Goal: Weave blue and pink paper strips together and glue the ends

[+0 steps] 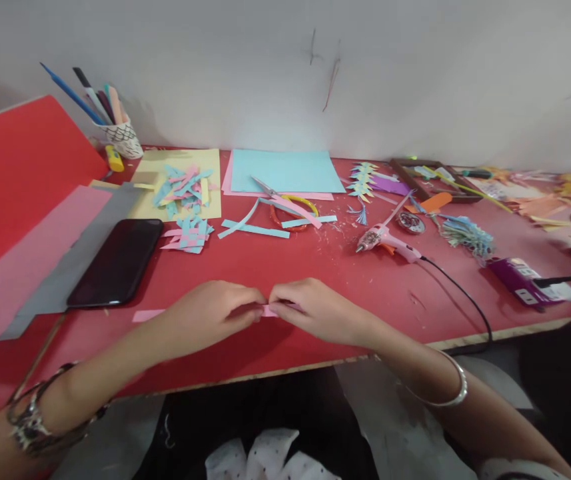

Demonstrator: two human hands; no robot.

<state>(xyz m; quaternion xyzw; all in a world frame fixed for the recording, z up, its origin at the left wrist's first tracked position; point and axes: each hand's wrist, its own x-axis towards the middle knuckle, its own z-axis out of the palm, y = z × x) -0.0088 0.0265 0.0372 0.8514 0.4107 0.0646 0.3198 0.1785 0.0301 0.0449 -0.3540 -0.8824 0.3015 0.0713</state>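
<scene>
The person's left hand (218, 308) and right hand (319, 311) meet near the front of the red tabletop (205, 363), their fingertips almost touching over a narrow pink paper strip (268, 311). On each side the thumb and forefinger appear to pinch the strip from above, the other fingers curling in behind; exactly how the right fingertips close on the paper is partly hidden. The step in hand looks like close finger work on the strip, perhaps folding or creasing, though no crease can be made out. Handling it further seems to call for a light, even grip from both thumbs, with the edges lined up so that the thin paper does not skew. The strip's long axis runs from left to right, roughly along the table's front edge; a pink length emerging beyond the left wrist, in line with the pinched part and probably the same strip, points its free end to the left. Its middle is covered by the left hand. Beyond the hands lie scissors with yellow and orange handles (292, 211) and loose light-blue paper strips (255, 229), with a small woven piece of pink and blue paper (189, 236) farther left, near a black smartphone (118, 262).
</scene>
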